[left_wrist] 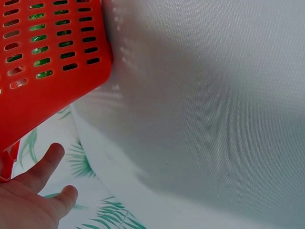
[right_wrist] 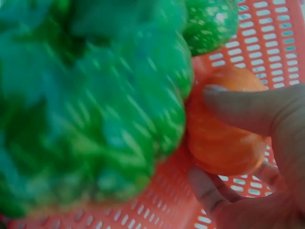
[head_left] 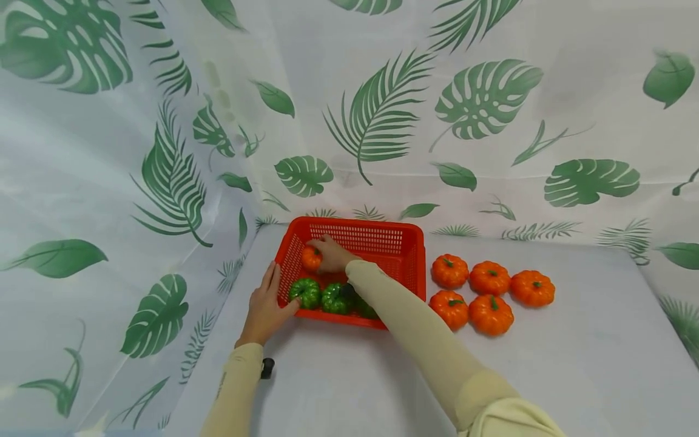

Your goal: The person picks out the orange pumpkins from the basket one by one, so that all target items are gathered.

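Note:
Inside the red plastic basket (head_left: 360,224), my right hand (head_left: 332,254) grips a small orange pumpkin (head_left: 312,258) near the left wall. The right wrist view shows the thumb (right_wrist: 243,107) across this pumpkin (right_wrist: 228,138) and fingers beneath it. Green pumpkins (head_left: 306,294) line the front of the basket, partly covered by my right forearm; one green pumpkin (right_wrist: 95,105) looms large and blurred close to the right wrist camera. My left hand (head_left: 266,312) rests at the basket's front left corner, thumb at the rim, straight fingers along the outer left side.
Several orange pumpkins (head_left: 491,278) sit in two rows on the white table (head_left: 590,352), right of the basket. A leaf-printed white sheet (head_left: 393,91) hangs behind the table and along its left side.

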A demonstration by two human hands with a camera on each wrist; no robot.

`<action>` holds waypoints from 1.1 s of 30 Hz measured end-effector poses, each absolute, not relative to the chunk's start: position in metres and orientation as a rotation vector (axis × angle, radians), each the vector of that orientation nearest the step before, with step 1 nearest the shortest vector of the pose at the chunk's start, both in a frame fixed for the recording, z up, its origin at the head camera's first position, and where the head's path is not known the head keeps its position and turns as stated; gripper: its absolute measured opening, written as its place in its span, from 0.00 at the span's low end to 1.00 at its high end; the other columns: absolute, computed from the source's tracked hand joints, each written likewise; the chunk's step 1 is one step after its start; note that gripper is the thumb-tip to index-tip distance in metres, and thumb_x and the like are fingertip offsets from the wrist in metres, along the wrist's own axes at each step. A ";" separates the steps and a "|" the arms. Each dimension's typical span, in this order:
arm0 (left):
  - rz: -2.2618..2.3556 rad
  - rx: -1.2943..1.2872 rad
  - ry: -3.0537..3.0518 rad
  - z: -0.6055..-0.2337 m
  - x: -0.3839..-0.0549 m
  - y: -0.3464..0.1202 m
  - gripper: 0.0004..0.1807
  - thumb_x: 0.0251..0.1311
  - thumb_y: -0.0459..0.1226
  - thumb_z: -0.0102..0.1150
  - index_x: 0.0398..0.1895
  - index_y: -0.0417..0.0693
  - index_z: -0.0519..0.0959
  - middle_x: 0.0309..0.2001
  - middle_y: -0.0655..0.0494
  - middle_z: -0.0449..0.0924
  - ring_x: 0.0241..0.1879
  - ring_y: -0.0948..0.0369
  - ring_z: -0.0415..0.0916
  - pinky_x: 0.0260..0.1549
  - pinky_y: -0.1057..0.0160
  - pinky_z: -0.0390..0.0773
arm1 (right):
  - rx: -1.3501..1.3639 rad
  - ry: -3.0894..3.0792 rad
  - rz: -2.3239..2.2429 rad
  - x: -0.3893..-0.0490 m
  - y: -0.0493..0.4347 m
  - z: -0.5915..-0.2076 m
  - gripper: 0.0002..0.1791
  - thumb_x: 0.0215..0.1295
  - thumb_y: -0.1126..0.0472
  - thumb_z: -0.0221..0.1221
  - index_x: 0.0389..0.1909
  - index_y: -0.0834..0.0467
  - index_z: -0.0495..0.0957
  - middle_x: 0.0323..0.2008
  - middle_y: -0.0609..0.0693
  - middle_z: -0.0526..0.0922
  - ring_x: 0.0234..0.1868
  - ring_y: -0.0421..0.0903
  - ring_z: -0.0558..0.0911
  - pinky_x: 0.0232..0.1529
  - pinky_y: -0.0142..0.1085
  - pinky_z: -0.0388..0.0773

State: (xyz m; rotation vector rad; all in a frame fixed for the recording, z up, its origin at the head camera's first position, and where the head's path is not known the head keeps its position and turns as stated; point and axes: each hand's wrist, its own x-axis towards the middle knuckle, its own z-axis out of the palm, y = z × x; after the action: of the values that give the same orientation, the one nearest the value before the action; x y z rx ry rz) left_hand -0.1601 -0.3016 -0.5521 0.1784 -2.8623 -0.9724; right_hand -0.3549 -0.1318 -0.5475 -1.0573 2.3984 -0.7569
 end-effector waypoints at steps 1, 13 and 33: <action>-0.973 0.171 -2.862 -0.552 -0.160 -0.300 0.56 0.65 0.50 0.65 0.88 0.44 0.46 0.88 0.52 0.41 0.73 0.29 0.61 0.70 0.27 0.61 | -1.054 2.415 -0.752 -0.355 -0.130 -0.546 0.43 0.67 0.64 0.73 0.81 0.55 0.66 0.77 0.63 0.62 0.71 0.58 0.71 0.66 0.49 0.78; -0.990 0.169 -2.865 -0.550 -0.160 -0.295 0.55 0.66 0.48 0.65 0.88 0.43 0.46 0.88 0.51 0.40 0.74 0.31 0.61 0.71 0.30 0.62 | -0.971 2.442 -0.988 -0.348 -0.099 -0.517 0.46 0.61 0.62 0.77 0.79 0.62 0.67 0.73 0.61 0.68 0.67 0.57 0.75 0.68 0.49 0.76; -0.995 0.172 -2.897 -0.545 -0.154 -0.295 0.55 0.69 0.49 0.64 0.89 0.44 0.42 0.88 0.49 0.38 0.80 0.35 0.52 0.74 0.30 0.55 | -0.806 2.489 -1.249 -0.317 -0.020 -0.484 0.46 0.61 0.57 0.77 0.79 0.54 0.70 0.77 0.57 0.64 0.65 0.56 0.75 0.65 0.53 0.78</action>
State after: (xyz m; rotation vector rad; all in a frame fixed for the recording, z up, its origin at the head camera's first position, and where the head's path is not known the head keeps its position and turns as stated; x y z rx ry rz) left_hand -0.1538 -0.2952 -0.5448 0.1721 -2.8969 -0.9945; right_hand -0.3168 -0.0204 -0.4840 -0.8062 2.4890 -1.2495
